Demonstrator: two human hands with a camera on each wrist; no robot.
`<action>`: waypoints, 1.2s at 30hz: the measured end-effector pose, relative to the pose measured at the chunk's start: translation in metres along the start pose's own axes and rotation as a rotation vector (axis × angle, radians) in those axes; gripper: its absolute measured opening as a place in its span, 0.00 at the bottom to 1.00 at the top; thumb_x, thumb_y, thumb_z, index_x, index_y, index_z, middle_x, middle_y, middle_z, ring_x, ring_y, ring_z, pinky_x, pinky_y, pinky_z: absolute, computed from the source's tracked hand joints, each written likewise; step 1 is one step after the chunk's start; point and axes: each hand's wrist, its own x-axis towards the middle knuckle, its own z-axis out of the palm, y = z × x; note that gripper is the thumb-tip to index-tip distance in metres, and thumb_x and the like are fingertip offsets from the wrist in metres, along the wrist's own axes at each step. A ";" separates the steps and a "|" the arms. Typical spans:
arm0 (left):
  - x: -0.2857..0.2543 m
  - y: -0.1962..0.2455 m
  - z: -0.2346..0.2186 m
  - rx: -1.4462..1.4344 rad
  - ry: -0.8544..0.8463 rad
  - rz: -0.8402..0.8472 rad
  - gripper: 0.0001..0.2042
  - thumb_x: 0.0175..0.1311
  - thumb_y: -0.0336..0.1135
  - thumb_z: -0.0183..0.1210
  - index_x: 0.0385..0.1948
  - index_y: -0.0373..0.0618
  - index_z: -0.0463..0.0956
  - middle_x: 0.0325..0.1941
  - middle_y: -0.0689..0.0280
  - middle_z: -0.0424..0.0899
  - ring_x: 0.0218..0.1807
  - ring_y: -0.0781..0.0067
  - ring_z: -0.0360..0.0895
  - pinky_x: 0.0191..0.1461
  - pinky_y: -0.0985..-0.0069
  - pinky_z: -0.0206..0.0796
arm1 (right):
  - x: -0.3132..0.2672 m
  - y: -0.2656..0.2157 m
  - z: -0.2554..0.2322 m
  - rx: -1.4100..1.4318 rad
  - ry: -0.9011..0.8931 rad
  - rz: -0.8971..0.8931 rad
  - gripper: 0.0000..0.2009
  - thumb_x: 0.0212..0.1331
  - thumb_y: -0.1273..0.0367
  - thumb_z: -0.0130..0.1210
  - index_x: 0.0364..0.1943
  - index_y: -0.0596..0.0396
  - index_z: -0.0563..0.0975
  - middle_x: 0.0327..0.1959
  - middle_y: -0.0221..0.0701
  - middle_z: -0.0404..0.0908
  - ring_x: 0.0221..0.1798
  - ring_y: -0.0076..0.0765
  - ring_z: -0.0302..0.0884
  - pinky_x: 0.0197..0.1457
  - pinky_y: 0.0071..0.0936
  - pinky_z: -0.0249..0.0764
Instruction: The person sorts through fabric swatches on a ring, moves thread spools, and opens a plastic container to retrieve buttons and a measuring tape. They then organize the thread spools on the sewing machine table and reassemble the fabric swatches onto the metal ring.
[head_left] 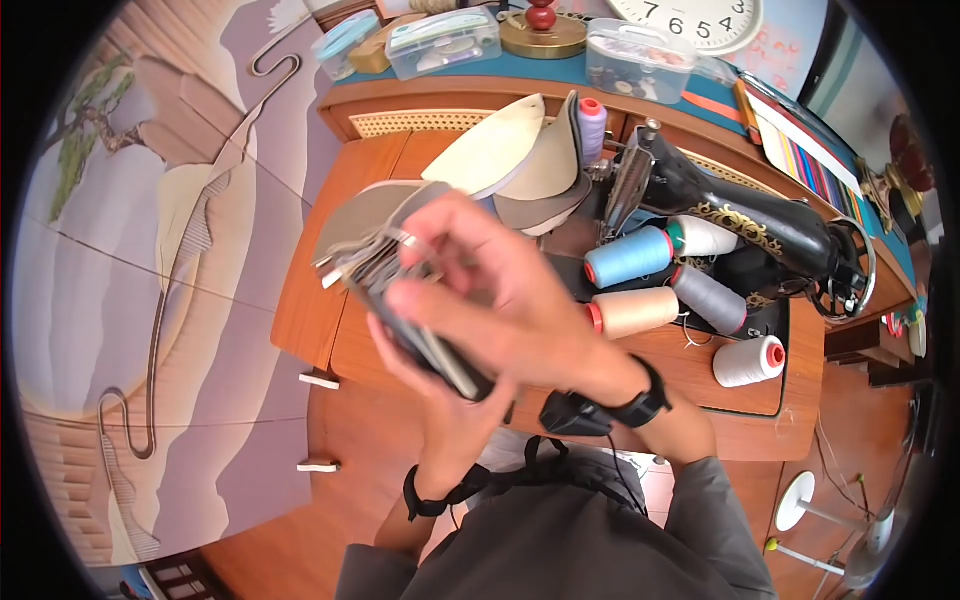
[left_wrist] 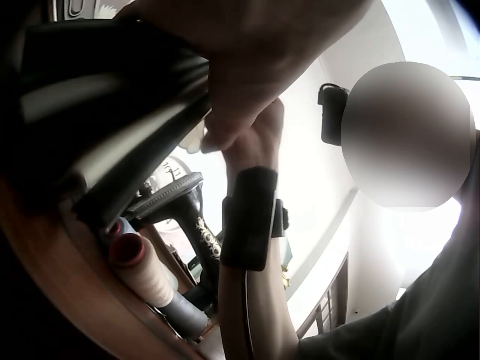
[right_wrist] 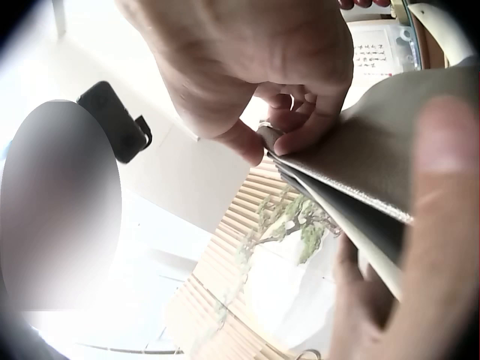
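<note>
Both hands hold a layered taupe and dark fabric or leather-like piece (right_wrist: 352, 161) with a shiny edge, its kind unclear. My left hand (head_left: 430, 395) grips it from below and the side, and its thumb (right_wrist: 446, 150) lies along it in the right wrist view. At the far end of the edge, my right hand (right_wrist: 255, 52) pinches a small folded corner between thumb and fingers. In the head view the right hand (head_left: 510, 290) is blurred and covers part of the layers. Beyond the hands lie curved cream (head_left: 490, 150) and taupe (head_left: 540, 165) pieces.
A black sewing machine (head_left: 760, 215) stands on the right of the wooden table (head_left: 360, 350). Thread cones in blue (head_left: 630, 255), peach (head_left: 640, 310), grey (head_left: 710, 298) and white (head_left: 745, 360) lie before it. Plastic boxes (head_left: 445, 45) and a clock (head_left: 690, 20) line the back shelf.
</note>
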 end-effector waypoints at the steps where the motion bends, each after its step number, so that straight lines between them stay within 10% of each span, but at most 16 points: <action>1: 0.000 0.001 -0.003 -0.004 0.009 -0.046 0.60 0.43 0.41 0.79 0.73 0.38 0.40 0.70 0.47 0.56 0.69 0.55 0.62 0.71 0.59 0.56 | -0.002 -0.002 0.008 -0.069 -0.003 -0.014 0.12 0.62 0.70 0.62 0.45 0.53 0.72 0.43 0.22 0.69 0.39 0.15 0.63 0.42 0.16 0.64; 6: 0.016 -0.003 -0.036 -0.008 0.049 -0.275 0.52 0.44 0.39 0.78 0.70 0.37 0.50 0.65 0.51 0.65 0.65 0.59 0.68 0.67 0.62 0.61 | -0.005 -0.008 0.033 -0.062 -0.037 -0.189 0.12 0.60 0.69 0.63 0.42 0.54 0.71 0.43 0.26 0.70 0.33 0.18 0.60 0.36 0.19 0.63; 11: 0.034 -0.020 -0.066 -0.090 -0.007 -0.331 0.41 0.47 0.36 0.76 0.64 0.36 0.62 0.57 0.58 0.75 0.58 0.66 0.75 0.62 0.67 0.66 | 0.001 -0.011 0.017 0.044 -0.127 -0.199 0.28 0.62 0.73 0.60 0.67 0.54 0.66 0.53 0.32 0.69 0.47 0.25 0.76 0.52 0.24 0.76; 23: 0.092 -0.006 -0.073 -0.113 -0.085 -0.276 0.29 0.55 0.35 0.72 0.57 0.38 0.70 0.47 0.62 0.81 0.49 0.73 0.78 0.55 0.75 0.69 | -0.037 0.018 -0.051 -0.495 0.034 -0.026 0.19 0.61 0.68 0.60 0.55 0.56 0.72 0.51 0.38 0.74 0.50 0.36 0.77 0.50 0.32 0.77; 32: 0.102 -0.042 -0.065 -0.733 -0.353 -0.947 0.25 0.63 0.34 0.60 0.60 0.33 0.67 0.53 0.53 0.81 0.49 0.66 0.84 0.49 0.72 0.80 | -0.044 0.037 -0.048 -0.634 0.124 0.187 0.41 0.63 0.47 0.57 0.69 0.61 0.57 0.68 0.59 0.59 0.68 0.64 0.64 0.69 0.44 0.64; 36: 0.107 -0.052 -0.042 -0.761 -0.510 -0.885 0.26 0.63 0.32 0.59 0.63 0.35 0.65 0.55 0.54 0.79 0.51 0.64 0.83 0.52 0.69 0.80 | -0.045 0.038 -0.050 -0.848 0.158 0.025 0.42 0.62 0.50 0.58 0.71 0.64 0.54 0.72 0.63 0.49 0.75 0.71 0.48 0.76 0.48 0.53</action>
